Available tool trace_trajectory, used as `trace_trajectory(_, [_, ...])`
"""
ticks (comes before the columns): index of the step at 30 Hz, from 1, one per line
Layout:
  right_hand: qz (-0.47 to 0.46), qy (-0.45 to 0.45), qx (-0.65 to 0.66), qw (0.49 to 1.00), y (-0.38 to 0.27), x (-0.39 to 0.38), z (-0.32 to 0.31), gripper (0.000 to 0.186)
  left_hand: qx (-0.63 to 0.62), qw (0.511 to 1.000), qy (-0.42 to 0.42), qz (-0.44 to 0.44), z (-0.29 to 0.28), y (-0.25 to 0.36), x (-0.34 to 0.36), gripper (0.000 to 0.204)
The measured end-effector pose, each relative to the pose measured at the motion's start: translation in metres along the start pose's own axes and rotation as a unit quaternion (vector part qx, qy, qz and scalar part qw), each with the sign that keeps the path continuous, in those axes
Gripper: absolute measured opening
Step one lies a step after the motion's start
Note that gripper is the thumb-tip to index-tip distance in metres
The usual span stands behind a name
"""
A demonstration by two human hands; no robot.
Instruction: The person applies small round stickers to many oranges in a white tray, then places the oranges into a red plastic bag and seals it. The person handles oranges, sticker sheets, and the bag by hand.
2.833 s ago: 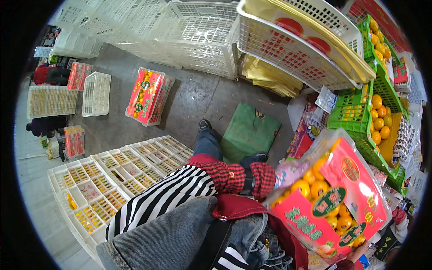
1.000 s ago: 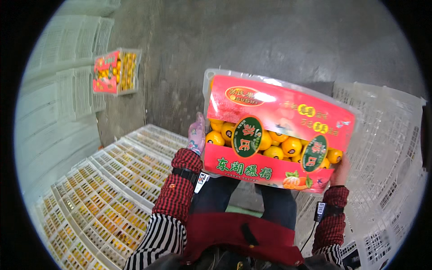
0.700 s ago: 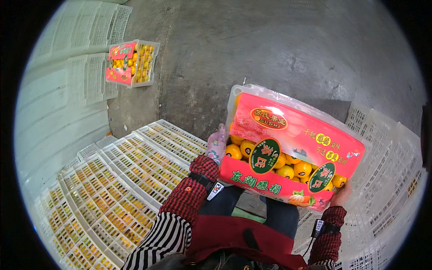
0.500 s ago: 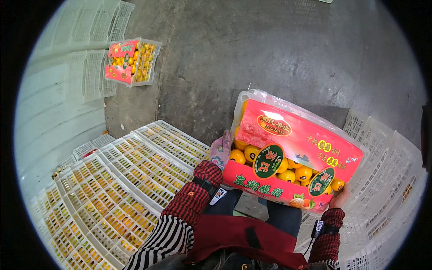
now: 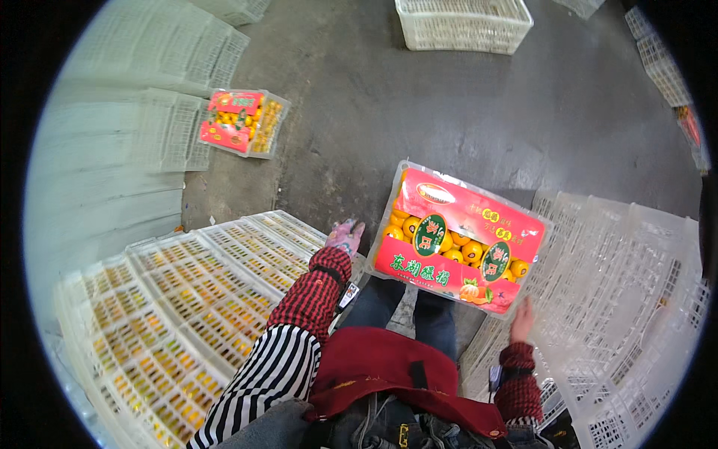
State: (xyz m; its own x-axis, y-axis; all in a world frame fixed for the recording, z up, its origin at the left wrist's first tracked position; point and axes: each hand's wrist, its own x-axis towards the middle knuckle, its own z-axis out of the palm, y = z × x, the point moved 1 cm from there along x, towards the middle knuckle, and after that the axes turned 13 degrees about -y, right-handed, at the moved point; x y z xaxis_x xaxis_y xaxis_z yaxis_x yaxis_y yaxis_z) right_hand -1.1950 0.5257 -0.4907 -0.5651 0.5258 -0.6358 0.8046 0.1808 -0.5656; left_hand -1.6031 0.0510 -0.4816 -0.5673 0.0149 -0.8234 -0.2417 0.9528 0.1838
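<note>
A clear plastic box of oranges (image 5: pixel 460 250) with a pink printed cover is in front of me, tilted so that its right side is nearer. Small round oranges show through the gap across its middle, between two green oval labels. My left hand (image 5: pixel 345 238), in a pink patterned glove, is off the box, left of its near left corner, fingers spread. Bare, my right hand (image 5: pixel 522 322) is at the box's near right corner with its fingers stretched out; whether it touches the box I cannot tell. What the box rests on is hidden beneath it.
White slatted crates of orange fruit (image 5: pixel 172 299) stand at my left. Stacked pale plastic crates (image 5: pixel 621 277) are at my right. A second box of oranges (image 5: pixel 235 123) lies on the floor at the far left, beside crates. A white crate (image 5: pixel 465 30) stands far ahead.
Both hands held the box before. It now sits lower and farther from me, and my left hand has come off it. The view has shifted, bringing the far white crate in.
</note>
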Motion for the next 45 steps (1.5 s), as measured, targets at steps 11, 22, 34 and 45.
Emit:
trace_trajectory(11, [0.082,-0.284,0.231,0.927,-0.063,-0.204,-0.042,0.051,0.097,0.976,-0.116,0.154,-0.015,0.013,-0.211,0.058])
trace_trajectory(22, [-0.003,-0.124,-0.128,0.984,0.188,-0.370,-0.041,0.028,0.295,0.886,-0.108,0.342,-0.053,0.155,-0.252,0.042])
trace_trajectory(34, [0.026,0.015,0.199,0.979,0.117,-0.375,0.041,0.033,0.411,0.766,-0.172,0.463,-0.031,0.115,-0.185,0.035])
trace_trajectory(45, [0.072,0.038,0.755,0.651,0.120,-0.366,-0.035,0.096,0.463,0.854,-0.149,0.184,-0.024,0.090,-0.234,0.037])
